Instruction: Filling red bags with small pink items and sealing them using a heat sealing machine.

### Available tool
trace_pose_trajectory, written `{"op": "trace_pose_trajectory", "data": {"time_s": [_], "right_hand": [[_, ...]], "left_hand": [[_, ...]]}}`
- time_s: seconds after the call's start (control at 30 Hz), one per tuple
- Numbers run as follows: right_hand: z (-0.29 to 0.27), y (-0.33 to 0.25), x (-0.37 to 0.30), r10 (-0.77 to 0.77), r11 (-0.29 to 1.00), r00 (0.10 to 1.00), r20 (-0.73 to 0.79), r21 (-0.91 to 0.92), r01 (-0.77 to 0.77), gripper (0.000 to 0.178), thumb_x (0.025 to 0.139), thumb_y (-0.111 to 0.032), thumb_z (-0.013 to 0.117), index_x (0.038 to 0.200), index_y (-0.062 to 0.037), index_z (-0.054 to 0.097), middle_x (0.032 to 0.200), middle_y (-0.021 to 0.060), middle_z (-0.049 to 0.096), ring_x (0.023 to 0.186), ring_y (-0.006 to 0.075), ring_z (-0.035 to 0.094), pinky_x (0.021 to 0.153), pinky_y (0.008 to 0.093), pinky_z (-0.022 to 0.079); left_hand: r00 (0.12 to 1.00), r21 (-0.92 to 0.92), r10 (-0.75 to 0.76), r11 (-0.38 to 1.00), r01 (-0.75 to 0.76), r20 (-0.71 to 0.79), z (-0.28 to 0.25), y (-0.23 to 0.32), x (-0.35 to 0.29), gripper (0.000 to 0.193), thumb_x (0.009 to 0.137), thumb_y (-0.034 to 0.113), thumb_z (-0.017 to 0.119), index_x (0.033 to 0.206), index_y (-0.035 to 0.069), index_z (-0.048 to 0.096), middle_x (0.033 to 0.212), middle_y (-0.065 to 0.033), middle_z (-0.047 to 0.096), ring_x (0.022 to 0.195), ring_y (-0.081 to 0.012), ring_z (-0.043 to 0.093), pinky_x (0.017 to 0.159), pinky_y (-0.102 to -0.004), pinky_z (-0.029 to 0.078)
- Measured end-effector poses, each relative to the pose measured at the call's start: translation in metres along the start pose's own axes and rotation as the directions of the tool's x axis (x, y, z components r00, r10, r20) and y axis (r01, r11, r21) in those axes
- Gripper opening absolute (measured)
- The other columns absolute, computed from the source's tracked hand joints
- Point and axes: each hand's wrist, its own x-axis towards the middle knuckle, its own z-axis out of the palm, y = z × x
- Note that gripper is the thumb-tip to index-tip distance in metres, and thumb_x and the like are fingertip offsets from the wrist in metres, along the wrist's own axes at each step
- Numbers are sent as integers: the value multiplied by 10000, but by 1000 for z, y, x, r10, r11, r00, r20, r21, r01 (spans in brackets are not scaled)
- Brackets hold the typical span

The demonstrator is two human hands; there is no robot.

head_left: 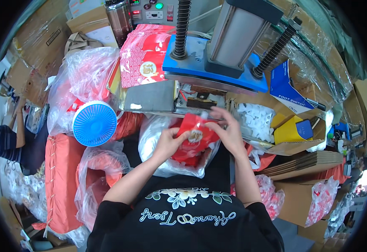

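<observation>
A red pouch (pixel 192 143) with a round gold emblem is held upright in front of me, a small white spout (pixel 204 114) at its top. My left hand (pixel 169 143) pinches the pouch's left edge between thumb and fingers. At its upper right edge, my right hand (pixel 229 132) grips it with the thumb across the front; the raised fingers beside the spout are slightly blurred. Just below, a plastic-lined box (pixel 208 161) holds more red pouches. To the right, white plastic spout pieces (pixel 255 119) lie heaped in an open cardboard box.
A press with a blue plate (pixel 192 63) stands ahead, a stack of red printed pouches (pixel 145 54) to its left. A blue fan (pixel 94 124) sits at left. A yellow container (pixel 290 130) is at right. Another person (pixel 7 140) is at far left.
</observation>
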Motion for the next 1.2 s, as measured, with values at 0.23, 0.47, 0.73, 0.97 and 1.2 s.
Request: {"op": "trace_pose_trajectory", "data": {"time_s": [0.23, 0.47, 0.73, 0.97, 1.2], "right_hand": [[-39, 0, -35, 258, 962, 924, 282, 15, -273, 240, 896, -146, 665, 1087, 0, 668, 882, 72, 695, 813, 146, 654, 724, 263, 497], [70, 102, -56, 199, 867, 869, 453, -495, 60, 477, 882, -440, 596, 1220, -103, 609, 1195, 165, 618, 1119, 334, 594, 890, 464, 492], [139, 156, -36, 400, 917, 264, 878, -380, -124, 602, 934, -539, 505, 1362, -116, 527, 1423, 165, 480, 1315, 330, 445, 1076, 427, 350], [84, 117, -82, 211, 977, 742, 637, -162, -139, 334, 882, -277, 618, 1109, -39, 672, 1094, 171, 665, 1127, 330, 576, 938, 418, 458], [80, 153, -118, -285, 907, 958, 43, -310, 284, 173, 831, -137, 597, 949, -29, 661, 980, 110, 644, 1025, 287, 580, 909, 412, 461]], "left_hand": [[963, -485, -268, 848, 214, -44, 19, 40, 42, 262, 889, 188, 707, 932, -70, 701, 810, -94, 702, 668, -121, 649, 585, -271, 510], [973, -517, -230, 834, 192, -11, 20, 25, 56, 236, 906, 184, 688, 991, -35, 685, 893, -102, 703, 751, -171, 682, 672, -292, 542], [951, -362, -186, 893, 268, 245, -31, 12, 44, 297, 982, 213, 576, 1210, 25, 612, 1151, -75, 674, 1036, -156, 647, 881, -302, 512], [964, -501, -138, 832, 237, 227, -2, 30, 66, 192, 956, 135, 604, 1121, 46, 643, 1108, -70, 691, 995, -161, 665, 868, -299, 528], [958, -390, -225, 878, 278, 175, -34, 49, 37, 264, 940, 71, 592, 1201, 26, 601, 1142, -82, 672, 1043, -197, 650, 928, -343, 510]]}}
